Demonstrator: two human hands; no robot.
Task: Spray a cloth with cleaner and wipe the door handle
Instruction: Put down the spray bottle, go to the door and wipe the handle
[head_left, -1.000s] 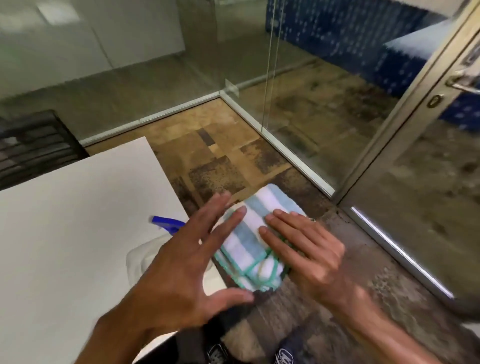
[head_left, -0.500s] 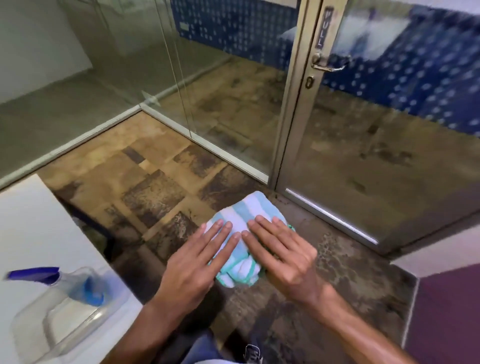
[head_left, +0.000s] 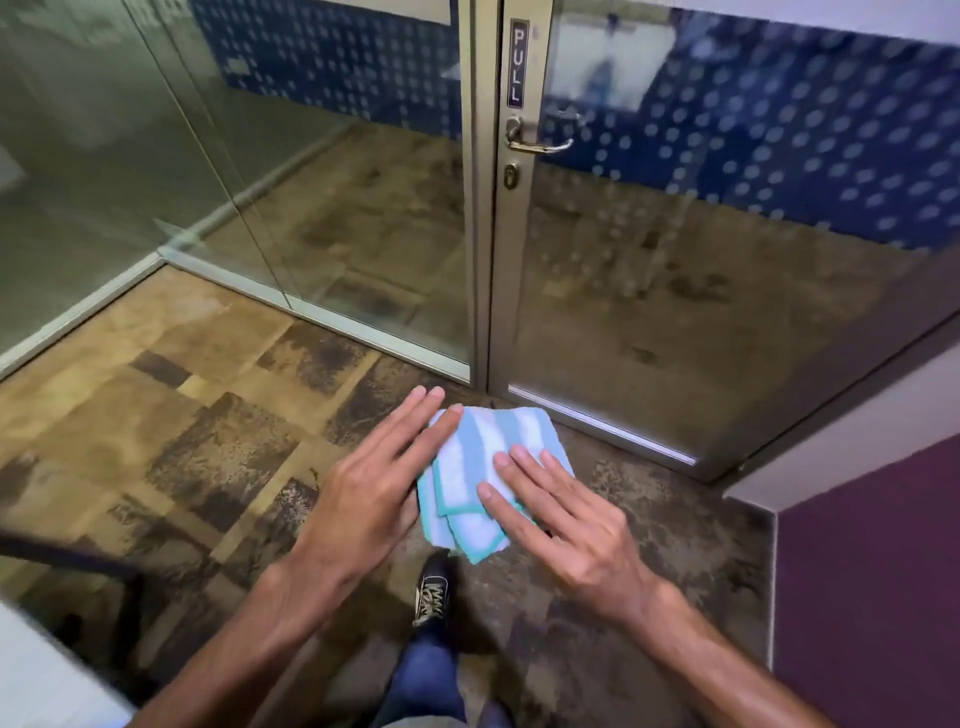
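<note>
- A mottled brown and tan carpet floor (head_left: 156, 415) is seen across the lower part of the view, bounded by glass wall panels (head_left: 130, 156) on the left and at the back.
- One glass door (head_left: 675, 260) in a metal frame is seen on the right of the panels; a blue wall with pale dots is visible through the glass.
- A purple wall (head_left: 872, 597) is seen at the right edge.
- A white table corner (head_left: 31, 675) is seen at the lower left edge.
- Two bare forearms are stretched forward from the bottom of the view, above one leg in blue jeans and one black laced shoe (head_left: 434, 592).
- The left hand (head_left: 374, 488) is held flat, palm down, fingers straight and close together, laid along the left side of the cloth.
- The right hand (head_left: 566, 514) is held flat with fingers slightly spread, its fingertips resting on the cloth's right part.
- One folded cloth (head_left: 483, 457), white with blue stripes and teal edging, is held up between the two flat hands in front of the door's lower corner; neither hand is curled around it.
- One vertical plate (head_left: 518, 62) on the door frame reads "PULL".
- One metal lever handle (head_left: 537, 143) is seen just below that plate, well apart from the cloth and both hands.
- One keyhole (head_left: 511, 177) is seen beneath the handle.
</note>
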